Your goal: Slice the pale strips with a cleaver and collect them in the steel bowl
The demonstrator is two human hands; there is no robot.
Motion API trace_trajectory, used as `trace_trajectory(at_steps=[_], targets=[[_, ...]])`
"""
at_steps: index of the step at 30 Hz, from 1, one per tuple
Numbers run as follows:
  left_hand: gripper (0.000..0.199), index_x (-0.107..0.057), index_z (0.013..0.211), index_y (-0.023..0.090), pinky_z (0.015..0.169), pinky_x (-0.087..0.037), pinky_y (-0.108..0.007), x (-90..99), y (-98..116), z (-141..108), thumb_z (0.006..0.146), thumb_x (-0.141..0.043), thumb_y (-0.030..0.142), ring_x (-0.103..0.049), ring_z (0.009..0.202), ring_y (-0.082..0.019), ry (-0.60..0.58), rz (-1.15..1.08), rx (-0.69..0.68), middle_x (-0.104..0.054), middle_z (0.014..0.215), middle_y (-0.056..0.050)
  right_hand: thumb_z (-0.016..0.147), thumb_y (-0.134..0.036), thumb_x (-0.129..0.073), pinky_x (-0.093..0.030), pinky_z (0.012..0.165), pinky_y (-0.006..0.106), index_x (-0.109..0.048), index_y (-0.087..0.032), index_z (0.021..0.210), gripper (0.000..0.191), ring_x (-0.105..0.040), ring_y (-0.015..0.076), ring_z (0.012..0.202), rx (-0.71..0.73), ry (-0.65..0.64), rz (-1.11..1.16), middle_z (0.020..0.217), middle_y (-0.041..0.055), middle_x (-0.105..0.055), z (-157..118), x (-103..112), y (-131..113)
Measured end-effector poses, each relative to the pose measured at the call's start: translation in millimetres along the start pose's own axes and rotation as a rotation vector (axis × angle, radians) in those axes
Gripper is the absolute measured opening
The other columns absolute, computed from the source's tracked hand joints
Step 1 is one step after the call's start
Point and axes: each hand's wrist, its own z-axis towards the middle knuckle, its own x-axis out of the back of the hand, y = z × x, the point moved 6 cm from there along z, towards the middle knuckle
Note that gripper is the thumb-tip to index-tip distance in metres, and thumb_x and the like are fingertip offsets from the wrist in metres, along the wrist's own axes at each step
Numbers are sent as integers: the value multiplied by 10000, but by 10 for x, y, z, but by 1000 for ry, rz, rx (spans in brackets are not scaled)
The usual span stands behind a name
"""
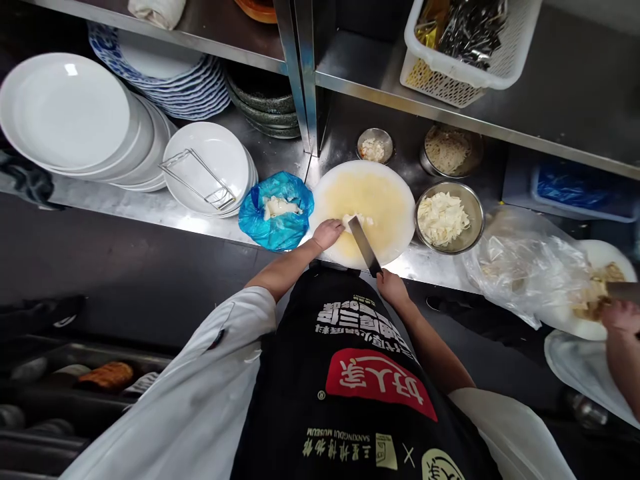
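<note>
A cleaver (367, 248) lies across a round white cutting board (395, 243), its handle in my right hand (393, 287). Beside the blade tip are small white pieces (367, 220) of food. At the board's left edge, my left hand (329, 233) has its fingers bent together by these pieces; what they press on is too small to name. Left of the board, a blue plastic bag (285, 237) holds a white lump (281, 207). To the right stands a metal bowl (477, 225) of white slices (443, 219).
Behind the board are a small metal bowl (375, 145) and a larger one (453, 152). Stacked plates (65, 113) and a wire rack (197, 179) are at left. A clear plastic bag (530, 257) lies at right, near another person's hand (621, 316) with a blade. A shelf edge (450, 113) overhangs.
</note>
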Motion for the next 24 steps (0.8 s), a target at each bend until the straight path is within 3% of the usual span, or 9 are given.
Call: trace_trajectory(at_steps=[5, 10, 13, 17, 21, 24], targets=[[239, -745, 1033, 152, 942, -476, -405, -5, 3, -17, 950, -520, 144, -628, 1025, -242, 20, -15, -32, -697, 1087, -136, 1064, -320, -316, -386, 733, 281, -634, -131, 1096, 371, -681, 234, 878, 1, 47, -3, 933, 133, -723, -3, 23, -40], [260, -751, 1059, 167, 949, -464, -423, 73, -23, -71, 937, -523, 150, -605, 1020, -241, 25, -90, -10, -685, 1051, -135, 1037, -282, -390, -385, 732, 276, -644, -124, 1030, 299, -681, 235, 894, 7, -47, -49, 960, 146, -723, -79, 43, -47], [270, -747, 1098, 187, 967, -455, -438, 120, -17, -121, 926, -539, 173, -581, 1063, -255, 19, -117, -10, -667, 1074, -129, 1047, -332, -363, -386, 715, 273, -644, -143, 1010, 341, -675, 228, 842, 17, 36, -22, 892, 127, -718, -127, 176, -56], [291, -739, 1139, 187, 990, -447, -435, 138, -12, -163, 940, -527, 196, -569, 1095, -258, 25, -144, 35, -657, 1119, -127, 1065, -349, -281, -408, 724, 288, -605, -105, 1172, 420, -676, 245, 844, 15, 156, 48, 927, 151, -725, 13, 251, -216], [298, -740, 1140, 180, 1006, -444, -441, 160, 1, -166, 949, -511, 196, -570, 1103, -258, 37, -172, 68, -656, 1128, -129, 1036, -288, -365, -417, 748, 289, -637, -106, 1117, 338, -682, 243, 879, -25, -3, -7, 957, 162, -727, 150, 108, -202], [297, -738, 1141, 182, 1006, -447, -439, 172, 6, -167, 947, -514, 204, -568, 1105, -258, 37, -184, 78, -656, 1121, -124, 1035, -323, -378, -415, 747, 287, -662, -138, 1055, 339, -680, 240, 869, -10, 34, -11, 933, 143, -724, 83, 149, -68]])
